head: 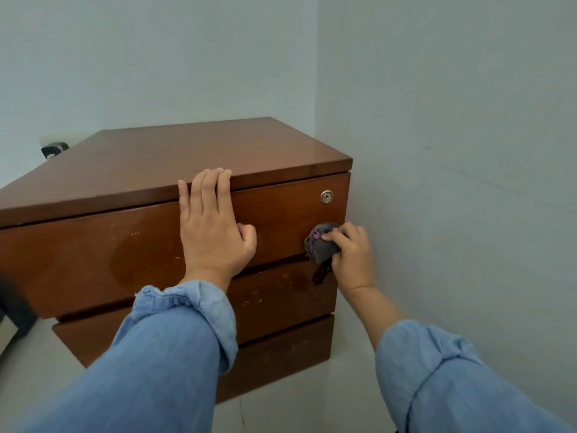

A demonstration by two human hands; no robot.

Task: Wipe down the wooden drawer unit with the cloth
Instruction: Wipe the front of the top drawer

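Note:
A brown wooden drawer unit (93, 254) with three drawer fronts stands on the floor in a corner. My left hand (212, 226) lies flat on the top drawer front, fingers spread and hooked over the top edge, holding nothing. My right hand (352, 254) grips a bunched dark grey cloth (320, 245) with purple marks. It presses the cloth against the right end of the top drawer front, just above the gap to the middle drawer. A strip of cloth hangs down over the middle drawer. A round metal lock (326, 196) sits above the cloth.
Pale walls (452, 151) close in behind and to the right of the unit. A light tiled floor (281, 407) lies below. A dark object (15, 307) stands at the left edge and a small black and silver item (53, 149) shows behind the unit's left corner.

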